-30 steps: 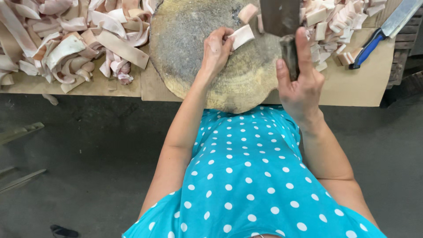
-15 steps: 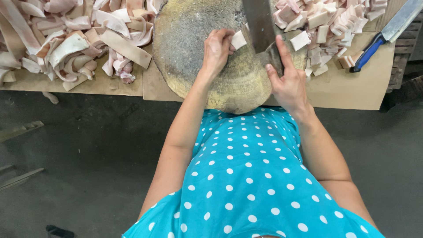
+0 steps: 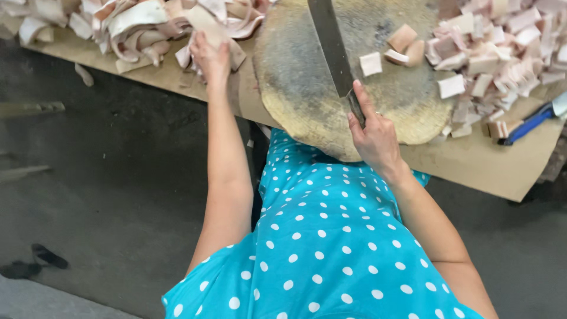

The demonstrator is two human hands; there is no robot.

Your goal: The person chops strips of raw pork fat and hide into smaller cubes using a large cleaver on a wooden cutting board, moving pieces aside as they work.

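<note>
now your left hand (image 3: 209, 56) is off the round wooden chopping block (image 3: 307, 88) and out at the heap of long pork-skin strips (image 3: 142, 23) on the left of the cardboard-covered bench (image 3: 177, 77). fingers are curled over one pale strip (image 3: 204, 20) at the heap's near edge; they look closed on it, though the strip does not appear lifted.

your right hand (image 3: 369, 130) is wrapped tight round the cleaver (image 3: 331, 47) handle, blade lying flat-ish across the block, pointing away from you, not cutting.

block is almost bare: a few cut squares (image 3: 401, 47) rest near its far right rim, just beside the big pile of cut pieces (image 3: 502, 53) on the right. blue-handled knife (image 3: 531, 121) lies untouched at the bench's right edge.

against half a second ago: then your left hand was on the block pinning a piece beside the blade; that piece is gone from under it. reading: one strip looks finished, and the work sits at fetching the next strip.
</note>
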